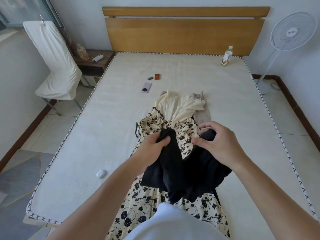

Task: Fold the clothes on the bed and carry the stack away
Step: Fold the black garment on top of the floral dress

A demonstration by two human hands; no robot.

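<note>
A black garment [183,170] hangs bunched above the bed, held at its top by both hands. My left hand [150,149] grips its left upper corner; my right hand [218,142] grips the right upper corner. Beneath it lies a cream dress with black flowers [147,201], spread lengthways down the mattress [86,144]. Beyond that lie a plain cream top [178,106] and a pinkish garment [201,115], partly under the cream top.
On the mattress lie a phone [146,87], a small red box [157,76], a dark lighter [150,78], a white earbud case [101,173] and a bottle [227,56] near the headboard. A covered chair [57,66] stands left, a fan [292,32] right.
</note>
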